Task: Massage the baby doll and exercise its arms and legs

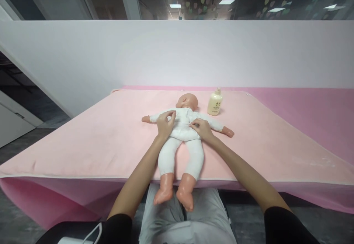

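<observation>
Keeping both sides even should matter most in this fingertip work on the doll [183, 126]. The left hand [166, 124] and right hand [203, 129] are at either side of its white torso, fingers bent toward thumbs — whether they pinch cloth or merely touch it, I cannot tell. It lies on the pink towel [83, 140], feet past the edge, bottle [215, 104] near its head — light, small movements would likely stop it sliding.

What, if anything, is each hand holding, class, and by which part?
It cannot be told: the left hand and right hand are at opposite sides of the doll's torso; whether either pinches its white clothing is unclear.
</observation>
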Motion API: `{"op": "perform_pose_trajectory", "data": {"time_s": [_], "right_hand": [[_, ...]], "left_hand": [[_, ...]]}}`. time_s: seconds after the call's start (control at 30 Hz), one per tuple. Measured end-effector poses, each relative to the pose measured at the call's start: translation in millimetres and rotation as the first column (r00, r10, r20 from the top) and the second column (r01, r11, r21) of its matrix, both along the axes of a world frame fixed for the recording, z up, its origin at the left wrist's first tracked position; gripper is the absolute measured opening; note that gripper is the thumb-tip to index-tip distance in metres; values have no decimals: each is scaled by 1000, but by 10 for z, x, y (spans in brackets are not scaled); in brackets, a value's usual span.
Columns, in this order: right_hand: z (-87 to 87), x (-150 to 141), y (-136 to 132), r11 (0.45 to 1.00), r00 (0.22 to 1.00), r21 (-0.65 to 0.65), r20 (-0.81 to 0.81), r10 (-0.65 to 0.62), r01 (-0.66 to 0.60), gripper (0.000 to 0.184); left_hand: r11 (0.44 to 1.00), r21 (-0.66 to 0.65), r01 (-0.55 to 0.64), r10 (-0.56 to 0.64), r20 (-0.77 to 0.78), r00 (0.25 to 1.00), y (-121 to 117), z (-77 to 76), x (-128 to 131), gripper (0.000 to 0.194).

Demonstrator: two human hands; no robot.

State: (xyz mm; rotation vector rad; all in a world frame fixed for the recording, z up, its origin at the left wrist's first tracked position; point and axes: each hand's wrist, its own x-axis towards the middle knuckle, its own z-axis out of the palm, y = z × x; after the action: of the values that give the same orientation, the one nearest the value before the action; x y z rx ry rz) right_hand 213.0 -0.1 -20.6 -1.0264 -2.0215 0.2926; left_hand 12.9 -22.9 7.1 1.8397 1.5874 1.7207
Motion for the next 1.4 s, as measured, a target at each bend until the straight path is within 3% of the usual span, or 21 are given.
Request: {"op": "perform_pose_trajectory", "data": {"time_s": [0.1, 0.23, 0.33, 0.43, 0.57, 0.63, 0.77, 0.93, 1.1, 1.2, 1.3, 1.4], "right_hand": [[-18, 1, 0, 1000, 999, 5, -33, 8, -8, 10], [-28, -4, -4, 1000, 996, -1, -94, 9, -9, 15], [-15, -3, -10, 1000, 994, -26, -113, 4, -7, 17], [15, 13, -17, 997, 992, -57, -112, 53, -60, 18], [42, 31, -12, 985, 986, -90, -97, 138, -146, 20], [45, 32, 6, 991, 987, -73, -124, 105, -114, 25], [47, 41, 69, 997, 967, -23, -239, -82, 79, 41], [55, 76, 84, 996, 998, -69, -4, -63, 63, 38], [144, 39, 92, 986, 977, -129, 199, -75, 102, 27], [216, -43, 129, 975, 952, -144, 280, -126, 172, 20], [254, -131, 129, 955, 916, -151, 352, -190, 256, 20], [263, -192, 69, 932, 870, -114, 411, -271, 344, 22]], "left_hand": [[985, -104, 135, -139, -31, 990, 77, -27, -34, 31], [894, -258, 366, -375, 15, 927, 146, -56, -101, 39], [862, -296, 411, -435, -17, 900, 123, -25, -143, 41], [866, -326, 379, -420, -63, 905, 113, 8, -150, 40], [880, -334, 336, -389, -104, 915, 173, -9, -117, 24], [889, -316, 330, -373, -83, 924, 201, -35, -103, 20], [889, -299, 346, -362, 5, 932, 228, -87, -107, 22], [877, -278, 391, -403, 16, 915, 248, -121, -138, 24], [848, -306, 432, -502, -205, 840, 192, -37, -136, 23], [872, -284, 398, -485, -399, 778, 162, 46, -65, 23], [921, -255, 295, -386, -506, 771, 186, 92, 50, 28], [975, -193, 114, -203, -549, 811, 230, 74, 133, 38]]}}
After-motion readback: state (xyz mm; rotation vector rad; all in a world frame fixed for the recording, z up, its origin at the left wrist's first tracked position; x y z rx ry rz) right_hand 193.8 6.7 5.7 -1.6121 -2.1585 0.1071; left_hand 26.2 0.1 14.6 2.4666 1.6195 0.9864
